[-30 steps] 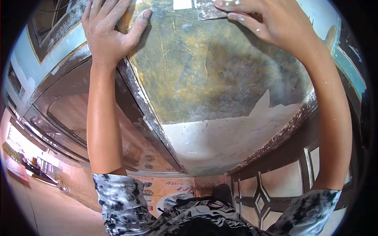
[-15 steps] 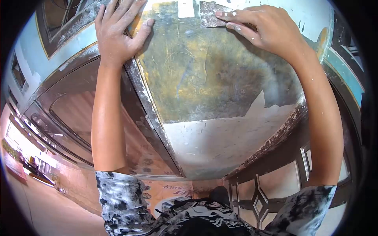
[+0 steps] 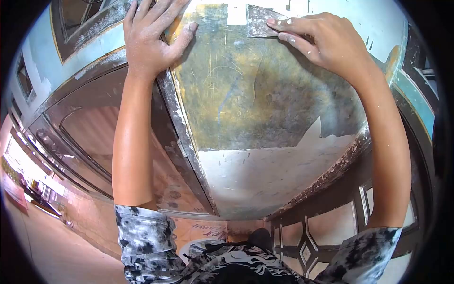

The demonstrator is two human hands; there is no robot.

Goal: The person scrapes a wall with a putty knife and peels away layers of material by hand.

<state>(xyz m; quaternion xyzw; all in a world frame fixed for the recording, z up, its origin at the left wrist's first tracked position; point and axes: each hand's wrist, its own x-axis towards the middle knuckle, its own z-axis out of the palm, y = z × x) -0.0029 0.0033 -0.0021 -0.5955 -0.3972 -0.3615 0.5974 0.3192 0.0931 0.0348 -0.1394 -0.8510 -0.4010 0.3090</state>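
1. at the far left of the room, a pale floor (image 3: 52, 246) leads off to a bright opening (image 3: 23, 161); it looks like a way outdoors, though the glare makes that hard to be sure of.
2. next is a glossy brown panel (image 3: 90, 137) in a dark frame, with pale blue wall (image 3: 42, 61) around it.
3. the left hand (image 3: 153, 42) lies against the left edge of a wall section (image 3: 283, 109), its fingers spread wide and holding nothing; below is a mottled black-and-white sleeve (image 3: 146, 241).
4. the wall section is blotched green and yellow, above a white band (image 3: 269, 170) with a jagged top edge.
5. high on it, just right of a small white patch (image 3: 236, 15), is the scraper (image 3: 260, 21), a thin flat blade flecked with white.
6. the right hand (image 3: 331, 40) pinches the scraper's right side between thumb and fingers; white specks dot the fingertips.
7. at the far right, a dark door (image 3: 331, 227) carries pale panels and a diamond shape.
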